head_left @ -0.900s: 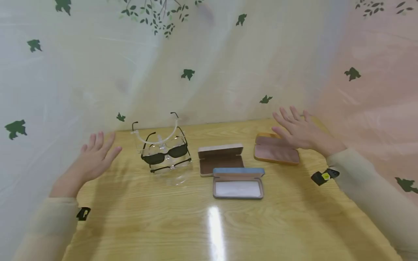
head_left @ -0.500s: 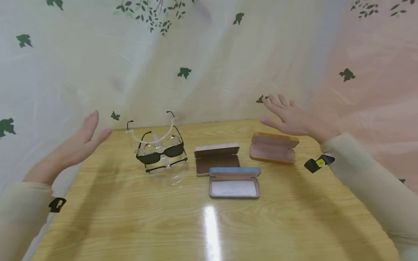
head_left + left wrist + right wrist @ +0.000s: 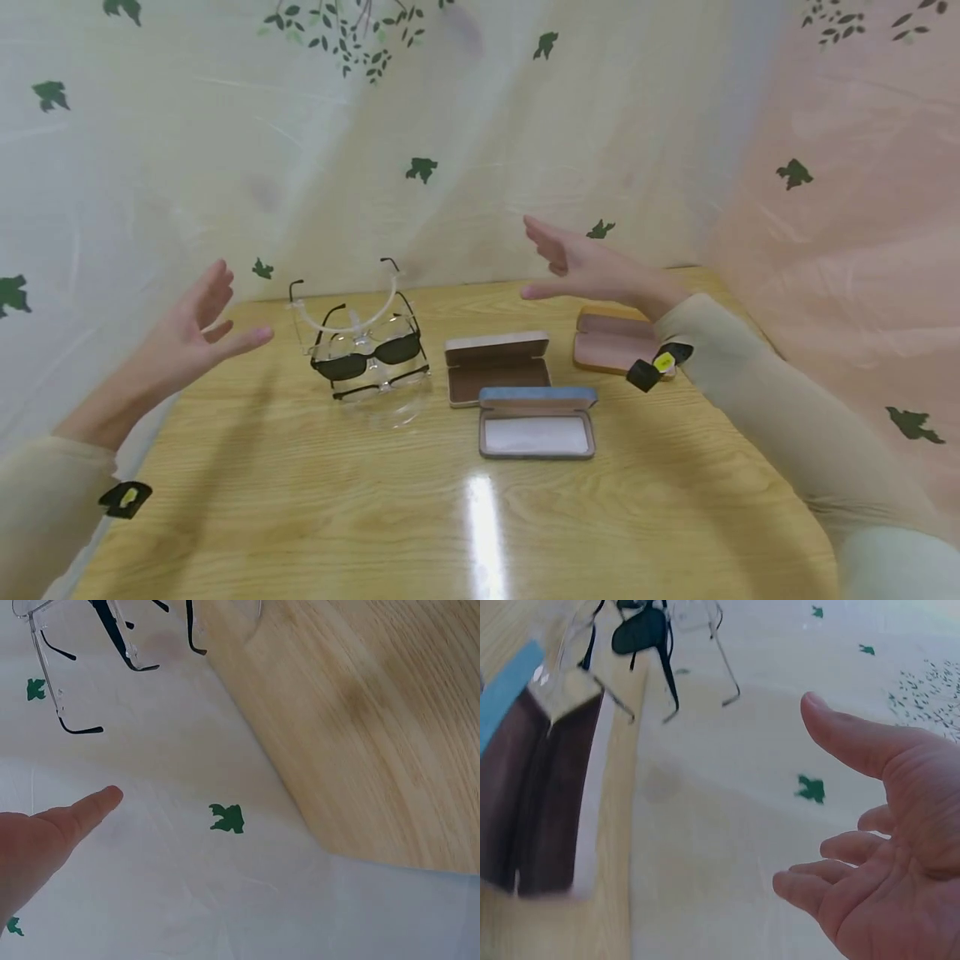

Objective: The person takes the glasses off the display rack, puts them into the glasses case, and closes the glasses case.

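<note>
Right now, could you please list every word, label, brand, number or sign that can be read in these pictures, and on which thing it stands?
There is no readable text in any view.
Yellow patches on the black wrist devices: too small to tell whether they carry marks.
Open cases and glasses: no lettering that I can make out.
Backdrop: printed green shapes, not words.

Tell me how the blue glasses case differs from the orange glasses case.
The blue glasses case has a blue lid; the orange glasses case has an orange shell.
The blue case holds a white cloth-like piece; the orange case shows only pinkish lining where visible.
The blue case is in full view; the orange case, farther back, is partly covered by the right sleeve.
Both lie open, lids raised.
</note>
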`<state>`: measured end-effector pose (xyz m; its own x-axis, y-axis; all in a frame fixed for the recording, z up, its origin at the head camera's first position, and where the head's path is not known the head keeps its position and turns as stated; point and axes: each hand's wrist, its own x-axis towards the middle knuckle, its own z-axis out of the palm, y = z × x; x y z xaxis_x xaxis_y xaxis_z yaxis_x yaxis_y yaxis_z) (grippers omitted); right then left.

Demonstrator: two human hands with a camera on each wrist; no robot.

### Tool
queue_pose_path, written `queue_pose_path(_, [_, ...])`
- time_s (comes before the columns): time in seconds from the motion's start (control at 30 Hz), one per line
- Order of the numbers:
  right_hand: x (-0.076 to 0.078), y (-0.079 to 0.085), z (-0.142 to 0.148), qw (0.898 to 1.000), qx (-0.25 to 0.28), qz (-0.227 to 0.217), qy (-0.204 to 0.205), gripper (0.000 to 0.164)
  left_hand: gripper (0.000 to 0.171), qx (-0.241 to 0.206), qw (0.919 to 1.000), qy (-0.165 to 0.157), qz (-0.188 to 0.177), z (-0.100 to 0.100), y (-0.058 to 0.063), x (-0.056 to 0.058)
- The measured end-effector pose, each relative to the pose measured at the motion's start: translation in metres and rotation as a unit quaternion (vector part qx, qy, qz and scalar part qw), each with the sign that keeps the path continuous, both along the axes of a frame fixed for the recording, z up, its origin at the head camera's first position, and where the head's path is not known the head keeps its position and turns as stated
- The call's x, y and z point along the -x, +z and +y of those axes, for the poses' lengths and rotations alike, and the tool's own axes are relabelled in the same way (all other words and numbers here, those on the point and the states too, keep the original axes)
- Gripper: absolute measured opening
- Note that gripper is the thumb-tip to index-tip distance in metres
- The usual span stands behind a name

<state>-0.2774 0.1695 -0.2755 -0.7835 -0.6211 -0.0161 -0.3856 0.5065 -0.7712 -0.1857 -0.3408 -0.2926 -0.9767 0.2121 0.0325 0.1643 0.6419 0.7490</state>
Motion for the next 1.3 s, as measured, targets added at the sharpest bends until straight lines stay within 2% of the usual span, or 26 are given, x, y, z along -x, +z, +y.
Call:
queue_pose_path(0.13, [-0.001, -0.008, -0.030, 0.994, 0.086, -0.070, 0.009, 0.106, 0.107, -0.036, 0.9993, 0.009, 0.004, 0.002, -0.009, -0.004])
queue_pose_path(0.27, [-0.003, -0.017, -0.061, 0.983, 0.138, -0.119, 0.014, 0.096, 0.101, -0.073, 0.9970, 0.014, 0.021, 0.004, -0.020, -0.009])
queue_pose_path(0.37, [-0.003, -0.026, -0.084, 0.968, 0.190, -0.165, 0.017, 0.087, 0.093, -0.100, 0.9941, 0.017, 0.037, 0.004, -0.028, -0.013])
queue_pose_path(0.43, [-0.003, -0.031, -0.098, 0.953, 0.226, -0.198, 0.025, 0.082, 0.087, -0.123, 0.9912, 0.017, 0.048, 0.004, -0.034, -0.014])
queue_pose_path(0.47, [-0.004, -0.034, -0.104, 0.945, 0.244, -0.217, 0.027, 0.081, 0.084, -0.142, 0.9885, 0.015, 0.051, 0.005, -0.038, -0.015])
queue_pose_path(0.53, [-0.008, -0.040, -0.115, 0.934, 0.260, -0.243, 0.029, 0.079, 0.079, -0.184, 0.9814, 0.008, 0.055, 0.007, -0.045, -0.015])
queue_pose_path(0.63, [-0.012, -0.049, -0.125, 0.923, 0.273, -0.270, 0.024, 0.076, 0.075, -0.258, 0.9643, -0.019, 0.059, 0.012, -0.056, -0.014])
queue_pose_path(0.7, [-0.014, -0.054, -0.129, 0.919, 0.278, -0.279, 0.019, 0.071, 0.073, -0.284, 0.9562, -0.038, 0.060, 0.016, -0.063, -0.012])
queue_pose_path(0.83, [-0.016, -0.059, -0.133, 0.913, 0.291, -0.287, 0.006, 0.066, 0.071, -0.277, 0.9564, -0.055, 0.073, 0.023, -0.074, -0.010])
queue_pose_path(0.93, [-0.016, -0.061, -0.133, 0.910, 0.294, -0.292, 0.001, 0.066, 0.067, -0.258, 0.9604, -0.057, 0.088, 0.028, -0.077, -0.008])
queue_pose_path(1.0, [-0.017, -0.062, -0.132, 0.908, 0.297, -0.295, 0.000, 0.067, 0.063, -0.256, 0.9603, -0.056, 0.094, 0.031, -0.078, -0.006])
queue_pose_path(1.13, [-0.019, -0.063, -0.133, 0.905, 0.306, -0.295, 0.003, 0.064, 0.055, -0.225, 0.9665, -0.053, 0.111, 0.035, -0.077, -0.005])
queue_pose_path(1.3, [-0.022, -0.066, -0.139, 0.907, 0.309, -0.285, 0.010, 0.063, 0.052, -0.222, 0.9653, -0.063, 0.121, 0.034, -0.076, -0.006])
